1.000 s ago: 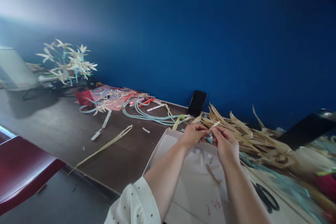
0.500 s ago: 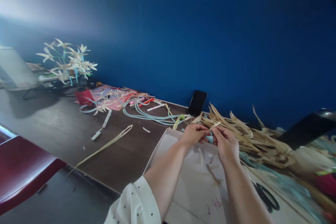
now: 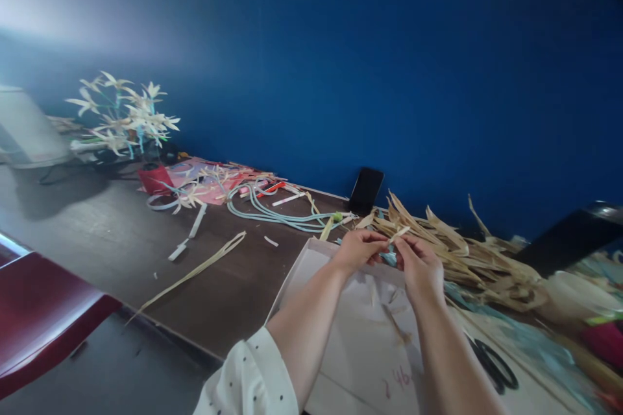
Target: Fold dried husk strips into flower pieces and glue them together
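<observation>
Both hands meet over the far rim of the white box. The left hand and the right hand are pressed close together, fingertips pinched on a small pale leaf strip. The strip's free end points up and to the right, just above the right thumb. Compared with half a second ago and a second ago, almost nothing differs. The hands sit in the same spot at the box's far edge, the grip looks unchanged, and the strip's tip has dipped only a touch. The forearms lie over the box as before, with the dotted white sleeve at the lower edge of the view.

Just beyond the hands a pile of dried leaves spreads to the right, touching the box's far corner. A dark phone leans against the blue wall behind it. Left of the hands, light blue cords loop on the dark table, and a long loose strip lies nearer the table's front edge. Black scissors rest to the right of the right forearm. Far left, a bunch of pale leaf flowers stands above a red pot. None of these has shifted.
</observation>
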`<state>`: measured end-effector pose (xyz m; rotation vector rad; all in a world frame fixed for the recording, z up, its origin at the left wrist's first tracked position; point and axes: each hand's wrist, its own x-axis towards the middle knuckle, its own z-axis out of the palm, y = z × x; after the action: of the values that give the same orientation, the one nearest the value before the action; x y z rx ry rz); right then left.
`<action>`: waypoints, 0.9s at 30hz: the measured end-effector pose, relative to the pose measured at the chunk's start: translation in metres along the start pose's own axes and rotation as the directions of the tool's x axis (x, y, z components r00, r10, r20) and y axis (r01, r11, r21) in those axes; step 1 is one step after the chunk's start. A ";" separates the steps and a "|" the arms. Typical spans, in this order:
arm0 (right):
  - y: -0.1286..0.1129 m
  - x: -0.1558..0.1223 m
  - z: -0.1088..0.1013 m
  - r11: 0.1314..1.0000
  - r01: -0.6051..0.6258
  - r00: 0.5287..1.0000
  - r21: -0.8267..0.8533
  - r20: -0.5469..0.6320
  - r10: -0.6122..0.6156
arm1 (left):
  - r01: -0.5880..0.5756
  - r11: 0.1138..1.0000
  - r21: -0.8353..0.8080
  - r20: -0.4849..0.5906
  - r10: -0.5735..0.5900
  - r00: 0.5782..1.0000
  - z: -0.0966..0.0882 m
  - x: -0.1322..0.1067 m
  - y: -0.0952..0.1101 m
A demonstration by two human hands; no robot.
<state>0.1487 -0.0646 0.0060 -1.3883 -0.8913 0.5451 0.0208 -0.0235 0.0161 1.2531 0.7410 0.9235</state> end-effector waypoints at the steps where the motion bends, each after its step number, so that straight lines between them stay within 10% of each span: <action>1: 0.000 0.000 0.000 1.000 -0.003 1.000 0.005 0.002 0.003 | 0.004 1.000 0.000 0.007 -0.004 1.000 0.000 0.000 -0.001; 27: -0.002 -0.002 0.001 0.998 0.054 0.997 -0.009 0.055 -0.054 | 0.024 0.999 0.021 0.025 -0.025 0.999 0.000 0.000 0.001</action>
<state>0.1460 -0.0657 0.0076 -1.3606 -0.9749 0.5401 0.0204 -0.0234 0.0173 1.2693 0.7462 0.8806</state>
